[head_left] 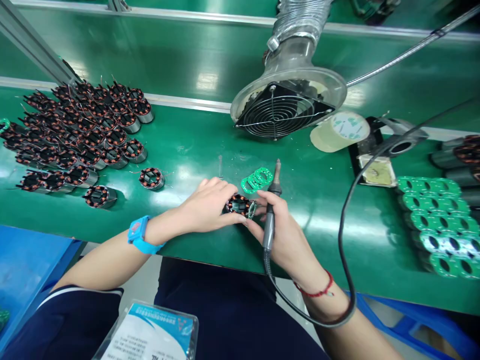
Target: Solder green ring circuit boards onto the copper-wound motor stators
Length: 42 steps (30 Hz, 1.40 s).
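My left hand (212, 206) is closed around a motor stator (238, 205) with copper windings, near the front of the green bench. At its right side my right hand (279, 227) pinches a small ring-shaped circuit board (252, 209), seen nearly edge-on against the stator. A soldering iron (269, 220) also lies in my right hand, its tip pointing up and away from the stator. Just beyond the hands a few loose green ring boards (257, 180) overlap on the bench. A single stator (151, 178) stands to the left of my left hand.
Many stators (86, 125) crowd the left of the bench (195, 145). A fume extractor fan (275, 112) hangs at the back. Behind right are a tape roll (339, 131) and a soldering iron stand (397, 142). Green board panels (437, 220) lie at right; the iron's cable (343, 225) loops over my right forearm.
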Motion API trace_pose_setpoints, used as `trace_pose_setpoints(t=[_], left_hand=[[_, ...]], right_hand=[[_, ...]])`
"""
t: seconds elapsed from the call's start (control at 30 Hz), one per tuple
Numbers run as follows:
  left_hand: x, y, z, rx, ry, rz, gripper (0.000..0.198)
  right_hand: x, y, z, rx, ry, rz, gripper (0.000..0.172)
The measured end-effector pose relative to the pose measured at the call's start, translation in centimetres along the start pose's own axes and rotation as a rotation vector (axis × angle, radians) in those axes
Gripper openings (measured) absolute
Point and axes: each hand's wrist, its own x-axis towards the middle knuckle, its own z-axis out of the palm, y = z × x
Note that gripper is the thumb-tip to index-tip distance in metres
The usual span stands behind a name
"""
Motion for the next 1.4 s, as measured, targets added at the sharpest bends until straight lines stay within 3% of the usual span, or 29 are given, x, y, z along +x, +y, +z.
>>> trace_pose_setpoints(t=[0.23,0.43,0.67,0.87,1.03,1.17,1.27,1.4], left_hand=[[-0.4,-0.1,-0.3,0.049,-0.100,0.025,0.046],[-0.4,-0.9,-1.0,-0.011,-0.072,0.016,0.036],[0.5,-1.9,0.2,0.070,0.015,0.019,0.042],[0.4,-1.8,0.3,-0.006,0.089,0.020,0.037],[0.2,-0.7,0.3,-0.222,0.164,0.102,0.033],[0.8,0.3,1.6,-0.172,0.236,0.076,0.037],[1.1,0.8,2.2,-0.106,0.268,0.051,0.028],[0.8,0.8,1.6,-0.099,0.221,0.083,0.029]], right_hand=[[0.8,0.2,-1.1,0.106,0.032,0.002,0.060],[2.5,-2.3,-0.7,-0.156,0.104,-0.135,0.050],[3.6,-4.0,0.7,-0.409,0.062,-0.255,0.043],[2.8,-2.9,1.7,-0.234,0.217,-0.252,0.048],[1.4,-1.9,2.1,-0.130,0.215,-0.194,0.050],[0.9,-1.1,2.0,-0.026,0.195,-0.201,0.054],[1.0,-0.6,2.2,0.034,0.230,-0.157,0.054],[1.2,-0.3,3.0,0.082,0.328,-0.141,0.060]])
